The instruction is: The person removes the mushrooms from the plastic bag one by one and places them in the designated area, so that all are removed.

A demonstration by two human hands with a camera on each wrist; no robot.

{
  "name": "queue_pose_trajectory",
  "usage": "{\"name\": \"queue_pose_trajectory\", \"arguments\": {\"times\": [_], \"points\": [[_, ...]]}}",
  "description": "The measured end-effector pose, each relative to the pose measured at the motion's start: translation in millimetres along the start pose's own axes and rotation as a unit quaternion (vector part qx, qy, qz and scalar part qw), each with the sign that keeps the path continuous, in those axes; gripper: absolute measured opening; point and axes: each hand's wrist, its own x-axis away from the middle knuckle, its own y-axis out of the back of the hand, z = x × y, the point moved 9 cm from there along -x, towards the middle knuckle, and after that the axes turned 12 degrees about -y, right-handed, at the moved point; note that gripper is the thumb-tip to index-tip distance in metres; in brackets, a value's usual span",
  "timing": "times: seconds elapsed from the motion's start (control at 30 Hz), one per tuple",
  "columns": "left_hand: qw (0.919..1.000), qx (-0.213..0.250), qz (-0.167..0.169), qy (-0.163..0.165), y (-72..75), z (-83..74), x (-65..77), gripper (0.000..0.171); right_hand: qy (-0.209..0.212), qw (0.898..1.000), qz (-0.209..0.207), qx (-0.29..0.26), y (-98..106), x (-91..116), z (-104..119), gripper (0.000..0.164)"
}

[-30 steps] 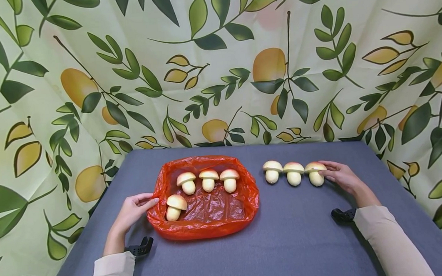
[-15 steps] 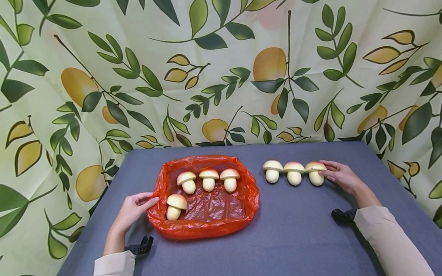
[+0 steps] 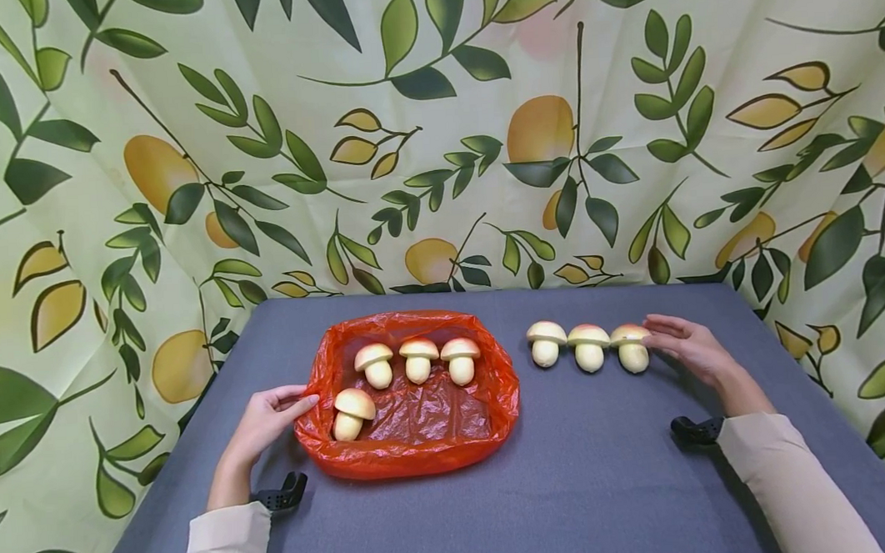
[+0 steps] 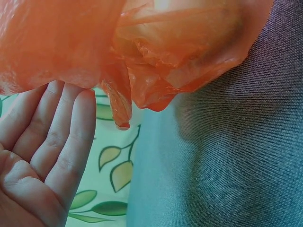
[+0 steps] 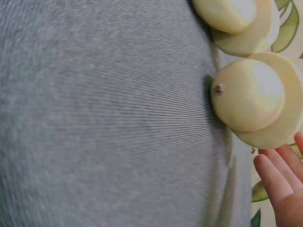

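A red plastic bag (image 3: pixel 414 457) lies spread like a shallow basin on the table, with several toy mushrooms (image 3: pixel 419 370) inside. One mushroom (image 3: pixel 352 413) sits apart from the others at its near left. My left hand (image 3: pixel 258 424) touches the bag's left edge; in the left wrist view its fingers (image 4: pixel 71 146) are straight and the tips meet the plastic. Three more mushrooms stand in a row right of the bag: a left one (image 3: pixel 545 344), a middle one (image 3: pixel 588 348) and a right one (image 3: pixel 631 348). My right hand (image 3: pixel 690 351) is beside the right one, fingers extended and holding nothing.
A grey-blue cloth covers the table (image 3: pixel 574 503). Behind and on both sides hangs a leaf-and-fruit patterned curtain (image 3: pixel 435 126), close to the table's back edge. Each wrist wears a black band (image 3: pixel 281 494).
My right hand has let go of the right mushroom and drawn back slightly to the right, its fingers opening out. The left hand, bag and mushrooms stay in place.
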Motion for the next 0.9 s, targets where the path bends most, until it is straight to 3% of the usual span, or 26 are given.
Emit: {"name": "queue_pose_trajectory", "arguments": {"times": [0.13,0.3,0.5,0.73,0.9], "points": [[1.0,0.003,0.0,0.0,0.1,-0.3,0.0,0.04,0.01,1.0,-0.004,0.009,2.8,3.0,5.4,0.038],[1.0,0.005,0.001,0.002,0.3,-0.8,0.2,0.04,0.011,0.999,-0.024,0.046,6.3,5.4,11.6,0.051],[1.0,0.004,0.0,0.003,0.9,-0.9,0.7,0.04,0.022,0.999,-0.031,0.035,6.0,9.0,20.3,0.038],[1.0,0.002,0.002,0.008,1.8,-1.6,1.7,0.041,0.041,0.995,-0.055,0.068,0.2,13.4,32.1,0.047],[0.9999,-0.001,0.001,0.012,1.9,-2.5,1.5,0.041,0.057,0.996,-0.048,0.055,-8.2,16.4,40.1,0.037]]}}
